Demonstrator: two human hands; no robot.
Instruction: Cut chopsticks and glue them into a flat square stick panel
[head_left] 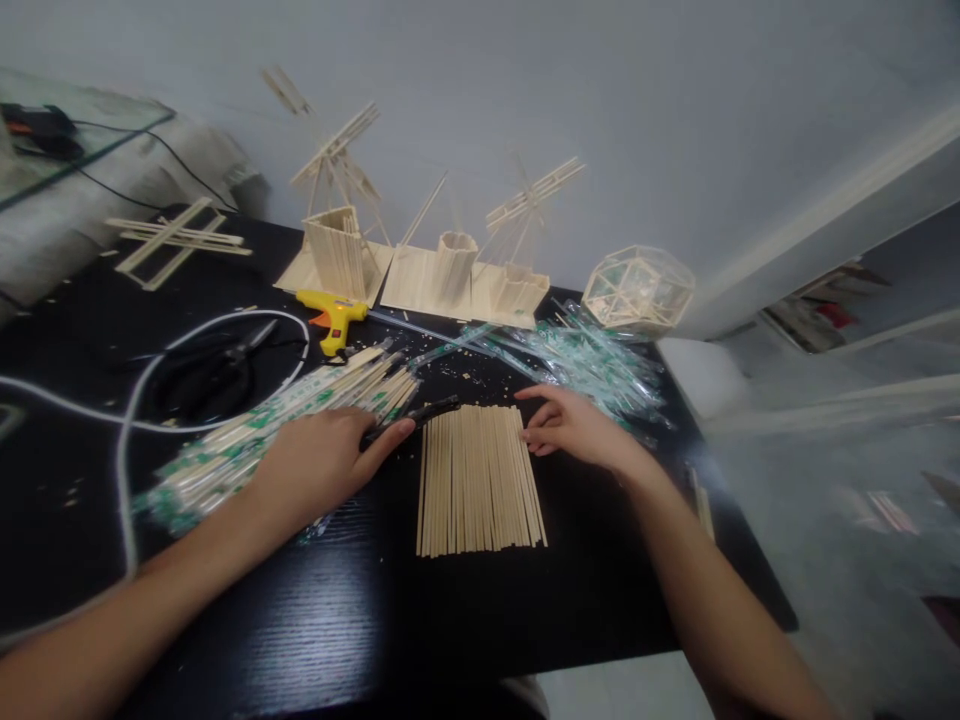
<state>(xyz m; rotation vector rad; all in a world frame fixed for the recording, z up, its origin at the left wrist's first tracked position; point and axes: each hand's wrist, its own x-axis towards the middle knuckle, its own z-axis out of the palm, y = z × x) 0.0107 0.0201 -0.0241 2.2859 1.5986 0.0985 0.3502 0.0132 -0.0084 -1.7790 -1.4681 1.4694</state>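
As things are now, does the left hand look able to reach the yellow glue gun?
Probably yes: the yellow glue gun lies just beyond the left hand, past some low-lying wrapped sticks. That hand holds a black tool, though, so it may need freeing first.

Yellow glue gun beside looped white cable, faceted wooden frame near grey wall, glass pane upper left

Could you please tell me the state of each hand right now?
Left hand: closed around a black tool.
Right hand: loosely open, index finger extended, at the wooden sticks' right edge; contact cannot be told.
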